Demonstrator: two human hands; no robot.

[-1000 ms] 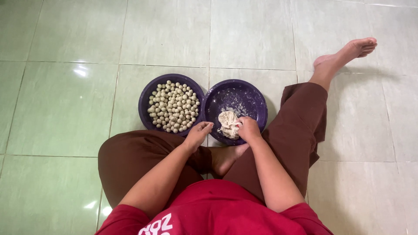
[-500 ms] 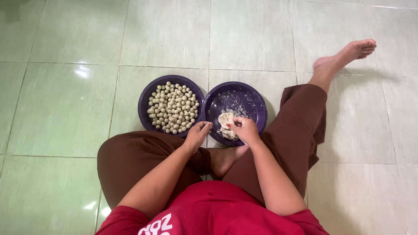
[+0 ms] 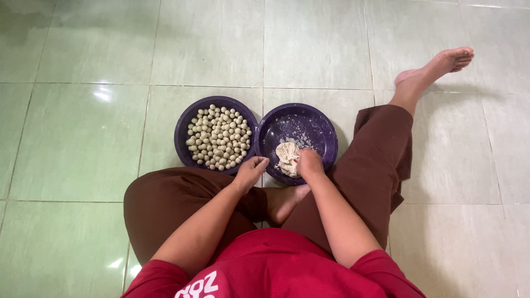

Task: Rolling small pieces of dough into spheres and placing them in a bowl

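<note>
A pale green tiled floor (image 3: pixel 83 138) fills the view, and the person sits on it in brown trousers with one leg stretched toward 1 o'clock. Two dark purple bowls stand touching side by side in front of the knees. The left bowl (image 3: pixel 185 124) at 11 o'clock is nearly covered with small pale dough balls (image 3: pixel 220 137). The right bowl (image 3: pixel 314 124) at 12 o'clock holds only a ragged dough lump (image 3: pixel 286 157) against its near wall, with floury smears around it.

The right hand (image 3: pixel 309 164) is closed down on the lump's right edge, fingers pinching into it. The left hand (image 3: pixel 251 168) rests between the bowls' near rims, fingers curled; whether it holds a bit of dough I cannot tell.

To pinch well, I judge: take a piece matching the finished balls, and keep the lump pressed against the bowl wall so it tears cleanly.
</note>
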